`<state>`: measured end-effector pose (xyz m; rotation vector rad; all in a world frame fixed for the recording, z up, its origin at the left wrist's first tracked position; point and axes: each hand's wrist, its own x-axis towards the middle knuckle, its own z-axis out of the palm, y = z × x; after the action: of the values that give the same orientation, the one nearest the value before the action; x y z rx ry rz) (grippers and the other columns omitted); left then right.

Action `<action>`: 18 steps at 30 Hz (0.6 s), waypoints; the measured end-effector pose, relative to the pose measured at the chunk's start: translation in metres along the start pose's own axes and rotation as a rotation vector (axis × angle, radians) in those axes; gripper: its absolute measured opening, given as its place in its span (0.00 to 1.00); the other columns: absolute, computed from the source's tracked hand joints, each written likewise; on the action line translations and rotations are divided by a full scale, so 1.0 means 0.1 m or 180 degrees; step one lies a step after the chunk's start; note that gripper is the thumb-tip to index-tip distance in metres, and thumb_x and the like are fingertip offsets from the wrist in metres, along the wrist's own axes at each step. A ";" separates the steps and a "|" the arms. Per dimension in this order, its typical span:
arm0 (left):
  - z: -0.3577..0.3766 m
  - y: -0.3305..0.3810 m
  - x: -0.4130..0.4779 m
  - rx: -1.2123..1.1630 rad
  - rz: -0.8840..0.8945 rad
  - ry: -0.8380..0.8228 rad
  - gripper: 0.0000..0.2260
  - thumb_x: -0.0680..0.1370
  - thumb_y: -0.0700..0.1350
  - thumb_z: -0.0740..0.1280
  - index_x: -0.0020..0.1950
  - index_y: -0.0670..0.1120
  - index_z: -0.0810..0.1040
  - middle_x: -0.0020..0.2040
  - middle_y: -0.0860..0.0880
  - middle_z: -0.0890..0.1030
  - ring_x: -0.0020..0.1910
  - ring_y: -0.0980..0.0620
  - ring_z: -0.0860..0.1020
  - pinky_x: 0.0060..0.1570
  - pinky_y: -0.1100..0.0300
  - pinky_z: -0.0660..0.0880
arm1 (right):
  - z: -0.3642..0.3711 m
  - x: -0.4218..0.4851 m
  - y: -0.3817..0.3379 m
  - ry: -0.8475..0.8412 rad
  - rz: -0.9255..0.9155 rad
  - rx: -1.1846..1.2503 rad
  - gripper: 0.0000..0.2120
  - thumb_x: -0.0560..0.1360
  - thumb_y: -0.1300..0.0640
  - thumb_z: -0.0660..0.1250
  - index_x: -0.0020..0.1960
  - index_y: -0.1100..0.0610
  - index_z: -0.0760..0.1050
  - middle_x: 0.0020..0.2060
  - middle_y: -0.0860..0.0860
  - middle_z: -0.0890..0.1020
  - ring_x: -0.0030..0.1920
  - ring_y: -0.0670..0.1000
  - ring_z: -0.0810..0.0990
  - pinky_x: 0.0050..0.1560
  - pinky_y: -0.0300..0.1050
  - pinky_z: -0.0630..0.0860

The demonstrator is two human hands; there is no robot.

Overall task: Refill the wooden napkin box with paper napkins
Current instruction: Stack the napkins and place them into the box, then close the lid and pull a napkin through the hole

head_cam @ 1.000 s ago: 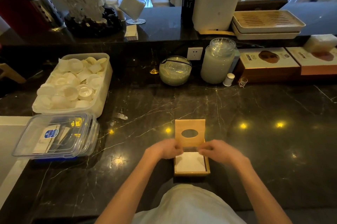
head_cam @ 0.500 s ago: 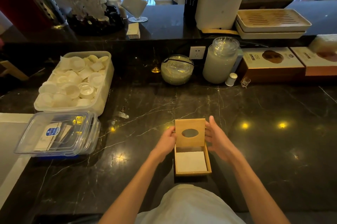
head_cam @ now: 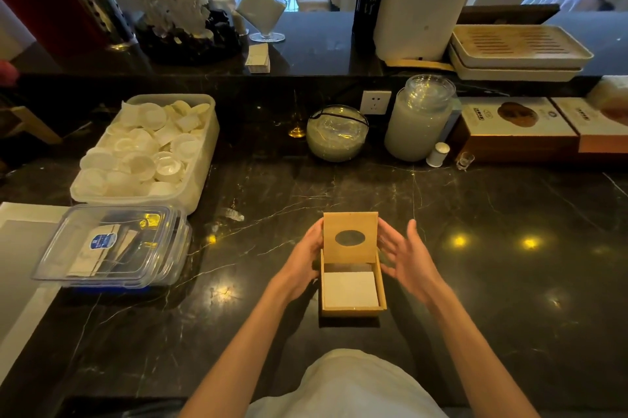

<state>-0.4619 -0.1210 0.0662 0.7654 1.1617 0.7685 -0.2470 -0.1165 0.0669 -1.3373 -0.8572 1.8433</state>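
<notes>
A small wooden napkin box [head_cam: 353,310] sits on the dark marble counter in front of me. White paper napkins [head_cam: 350,288] lie flat inside it. Its lid [head_cam: 350,236], with an oval slot, is slid partly back over the far half of the box. My left hand [head_cam: 302,264] touches the lid's and box's left side, fingers curled against the wood. My right hand [head_cam: 407,258] hovers just right of the lid with fingers spread, a small gap between it and the wood.
At the left stand a clear lidded container [head_cam: 112,247] and a white tub of paper cups [head_cam: 146,149]. Behind the box are a glass bowl [head_cam: 336,134], a lidded jar [head_cam: 419,118], a small shot glass [head_cam: 465,160] and flat cartons [head_cam: 516,128] by the raised ledge.
Both hands moved from above the napkins out to the sides of the lid. The right hand then opened and drew slightly away from the lid.
</notes>
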 end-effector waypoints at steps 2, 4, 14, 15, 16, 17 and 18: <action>-0.03 -0.10 -0.01 -0.0137 -0.0014 -0.0027 0.17 0.83 0.61 0.49 0.69 0.63 0.67 0.68 0.55 0.73 0.71 0.50 0.66 0.74 0.37 0.56 | 0.00 -0.08 0.08 -0.0023 -0.0052 0.0055 0.34 0.78 0.32 0.40 0.77 0.45 0.62 0.76 0.45 0.64 0.77 0.49 0.58 0.73 0.51 0.57; -0.10 -0.21 0.01 -0.0251 0.0006 0.0007 0.22 0.82 0.62 0.50 0.74 0.60 0.66 0.75 0.51 0.69 0.76 0.47 0.61 0.75 0.35 0.53 | -0.03 -0.13 0.15 -0.0052 -0.0101 0.0090 0.33 0.78 0.33 0.41 0.77 0.46 0.62 0.75 0.42 0.66 0.76 0.47 0.60 0.72 0.48 0.57; -0.14 -0.23 0.03 -0.0286 0.0047 0.0104 0.25 0.81 0.63 0.51 0.64 0.52 0.78 0.73 0.49 0.72 0.75 0.47 0.63 0.75 0.37 0.55 | -0.06 -0.10 0.19 0.0156 -0.0117 -0.0005 0.29 0.80 0.36 0.43 0.65 0.49 0.75 0.67 0.46 0.77 0.73 0.51 0.68 0.72 0.54 0.64; -0.15 -0.26 0.01 -0.0280 0.0067 0.0132 0.25 0.82 0.62 0.51 0.58 0.49 0.81 0.72 0.49 0.71 0.75 0.48 0.63 0.75 0.39 0.55 | -0.07 -0.11 0.22 0.0227 -0.0171 -0.0012 0.30 0.81 0.37 0.43 0.61 0.52 0.77 0.68 0.47 0.75 0.74 0.52 0.66 0.73 0.57 0.63; -0.16 -0.30 0.00 -0.0183 0.0100 0.0110 0.24 0.82 0.60 0.52 0.52 0.48 0.83 0.72 0.49 0.71 0.75 0.48 0.63 0.75 0.43 0.57 | -0.08 -0.12 0.27 0.0288 -0.0233 -0.0099 0.31 0.81 0.38 0.43 0.58 0.55 0.78 0.70 0.48 0.73 0.75 0.52 0.64 0.74 0.59 0.61; -0.15 -0.34 -0.03 0.0039 0.0155 0.0077 0.21 0.82 0.58 0.54 0.49 0.47 0.83 0.72 0.49 0.70 0.75 0.48 0.62 0.73 0.46 0.60 | -0.09 -0.13 0.32 0.0324 -0.0286 -0.0246 0.32 0.82 0.38 0.43 0.54 0.58 0.79 0.73 0.49 0.69 0.76 0.53 0.62 0.74 0.60 0.60; -0.14 -0.40 -0.04 0.0329 0.0228 0.0038 0.17 0.82 0.54 0.58 0.49 0.48 0.83 0.74 0.49 0.68 0.76 0.48 0.61 0.73 0.47 0.62 | -0.09 -0.14 0.40 0.0339 -0.0312 -0.0441 0.33 0.81 0.37 0.43 0.51 0.59 0.79 0.75 0.50 0.67 0.76 0.54 0.61 0.75 0.60 0.59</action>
<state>-0.4713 -0.1439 0.0314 0.8933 1.1971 0.7779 -0.2408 -0.1487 0.0388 -1.4384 -0.9909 1.6478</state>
